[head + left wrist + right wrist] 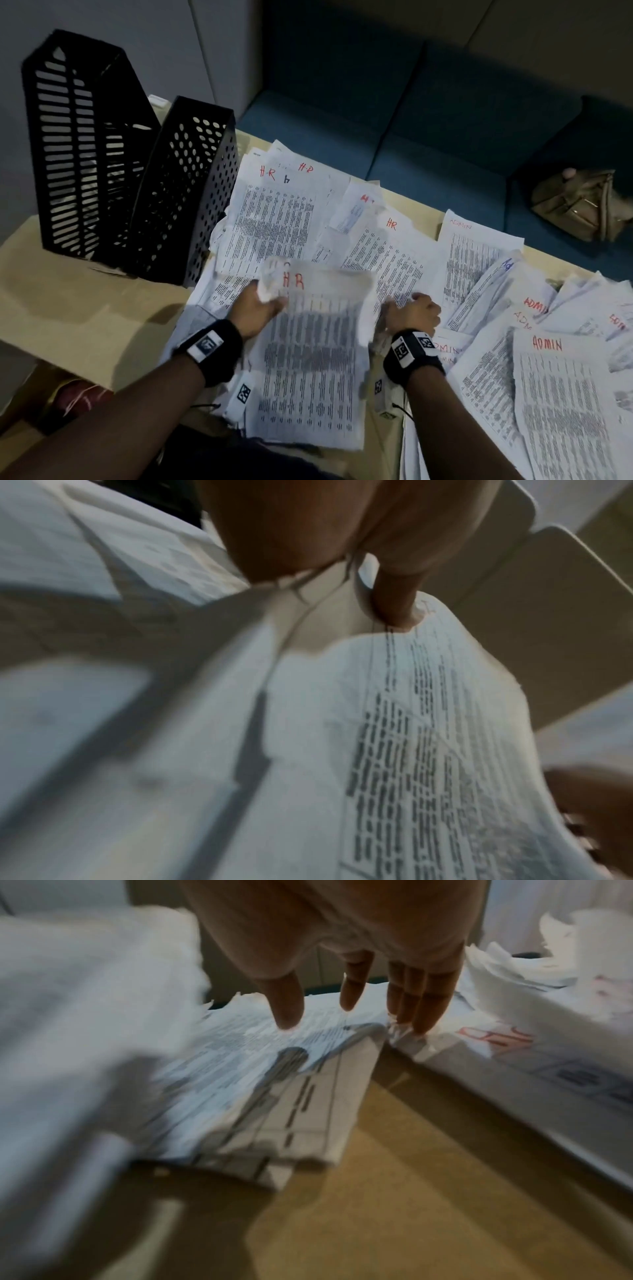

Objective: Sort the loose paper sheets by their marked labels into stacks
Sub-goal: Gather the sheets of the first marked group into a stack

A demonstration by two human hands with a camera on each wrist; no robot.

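The left hand [257, 310] pinches the top corner of a sheet marked HR [310, 356], so its grip is closed on that paper. The corner is already crumpled where the fingers [397, 607] squeeze it. The sheet hangs in the air over the messy middle of the counter [85, 308], between the HR pile [274, 212] farther back and the ADMIN pile [561, 394] on the right.

The right hand [412, 313] has straight fingers [421, 1004] and holds nothing. Its tips come down on the papers beside the lifted sheet.

Here is what I think could go wrong. One small pinch on a big floppy sheet is weak, so the paper could tear at the corner or slip out and fall on the wrong pile. The sheet may also drag on loose papers under it and mix the piles up. The picture is blurry, so the move looks fast, and that makes a slip easier.
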